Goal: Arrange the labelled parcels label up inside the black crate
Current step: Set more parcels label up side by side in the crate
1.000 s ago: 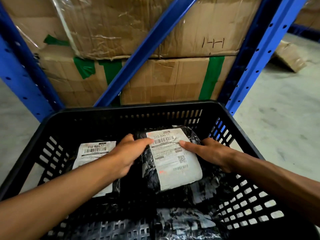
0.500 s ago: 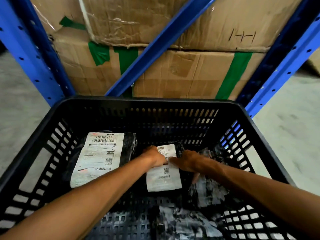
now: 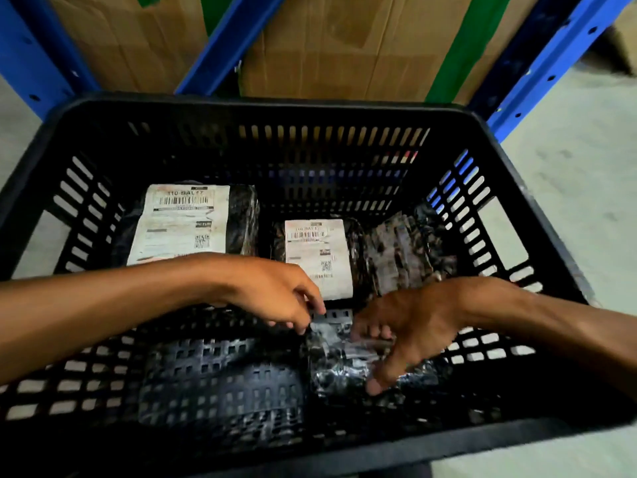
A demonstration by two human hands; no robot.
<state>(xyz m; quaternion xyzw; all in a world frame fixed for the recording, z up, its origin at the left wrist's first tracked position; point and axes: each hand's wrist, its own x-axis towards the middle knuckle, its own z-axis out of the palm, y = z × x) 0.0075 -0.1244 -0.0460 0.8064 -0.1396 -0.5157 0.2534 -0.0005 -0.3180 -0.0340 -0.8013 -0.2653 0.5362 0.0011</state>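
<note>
The black crate (image 3: 310, 108) fills the frame. Two parcels lie label up: one upper left (image 3: 186, 222), one at centre (image 3: 319, 257). A third parcel (image 3: 344, 367), no label visible, lies lower centre. The right hand (image 3: 410, 332) grasps it; the left hand (image 3: 275, 294) pinches its upper edge.

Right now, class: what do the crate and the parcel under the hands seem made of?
Black crate: likely rigid moulded plastic, matt; slotted walls.
Parcel under left hand and right hand: probably glossy black plastic film; crinkled, catching light.
</note>
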